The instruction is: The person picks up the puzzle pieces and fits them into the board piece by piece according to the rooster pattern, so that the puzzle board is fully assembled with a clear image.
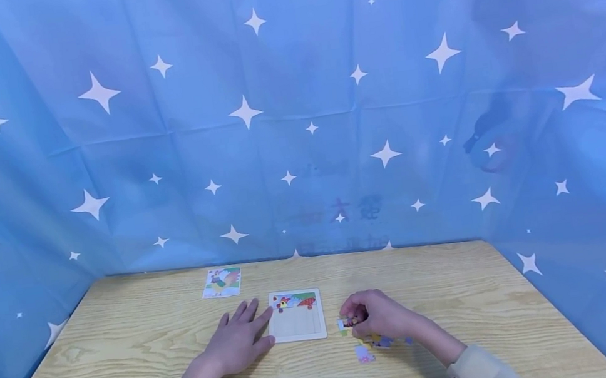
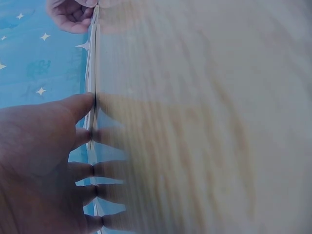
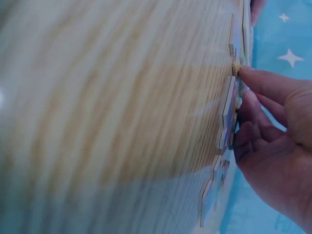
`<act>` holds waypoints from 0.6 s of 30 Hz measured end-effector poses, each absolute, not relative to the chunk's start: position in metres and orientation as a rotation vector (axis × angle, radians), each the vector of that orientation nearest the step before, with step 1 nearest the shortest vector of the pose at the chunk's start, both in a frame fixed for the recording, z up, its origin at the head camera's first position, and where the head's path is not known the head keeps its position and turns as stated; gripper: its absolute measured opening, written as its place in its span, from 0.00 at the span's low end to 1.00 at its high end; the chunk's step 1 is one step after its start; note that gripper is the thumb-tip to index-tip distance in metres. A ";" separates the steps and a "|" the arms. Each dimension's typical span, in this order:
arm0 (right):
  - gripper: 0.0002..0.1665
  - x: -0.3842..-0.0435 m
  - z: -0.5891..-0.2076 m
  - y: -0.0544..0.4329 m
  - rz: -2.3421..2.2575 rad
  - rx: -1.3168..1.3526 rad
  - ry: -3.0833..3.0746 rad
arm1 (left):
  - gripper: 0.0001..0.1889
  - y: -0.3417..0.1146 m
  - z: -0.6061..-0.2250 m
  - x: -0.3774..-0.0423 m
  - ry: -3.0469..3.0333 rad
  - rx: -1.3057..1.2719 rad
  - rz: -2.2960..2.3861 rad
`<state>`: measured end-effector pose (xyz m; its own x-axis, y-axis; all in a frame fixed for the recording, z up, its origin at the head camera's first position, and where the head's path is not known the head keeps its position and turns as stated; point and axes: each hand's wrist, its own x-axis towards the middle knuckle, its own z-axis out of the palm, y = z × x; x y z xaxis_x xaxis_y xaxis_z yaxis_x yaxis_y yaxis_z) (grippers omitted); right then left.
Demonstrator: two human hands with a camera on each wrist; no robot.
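Note:
A pale wooden puzzle tray (image 1: 297, 325) lies mid-table, with a colourful strip of pieces along its far side and bare wood nearer. Spread flat on the table, my left hand (image 1: 237, 343) touches the tray's left edge with thumb and index finger. To the right of the tray, my right hand (image 1: 381, 317) pinches a small puzzle piece (image 1: 348, 322) between thumb and fingertips, just over the pile. Loose puzzle pieces (image 1: 364, 353) lie beneath and beside it, partly covered by the hand. The right wrist view shows loose pieces (image 3: 227, 112) edge-on near the curled fingers.
A square picture card (image 1: 222, 283) with a cartoon animal lies at the back left, beyond my left hand. The wooden table (image 1: 464, 295) meets a blue star-patterned curtain (image 1: 298, 152) at its back and sides.

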<state>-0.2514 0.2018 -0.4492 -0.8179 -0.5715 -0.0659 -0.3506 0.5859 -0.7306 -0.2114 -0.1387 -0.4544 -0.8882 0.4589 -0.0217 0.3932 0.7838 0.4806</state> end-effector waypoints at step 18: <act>0.15 -0.251 -0.448 0.203 -1.045 -0.798 2.526 | 0.32 -0.138 -0.456 -0.213 2.838 0.667 0.699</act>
<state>-0.2508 0.2030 -0.4483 -0.8034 -0.5928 -0.0556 -0.3803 0.5829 -0.7180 -0.2132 -0.1384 -0.4558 -0.8911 0.4527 -0.0324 0.3858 0.7932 0.4712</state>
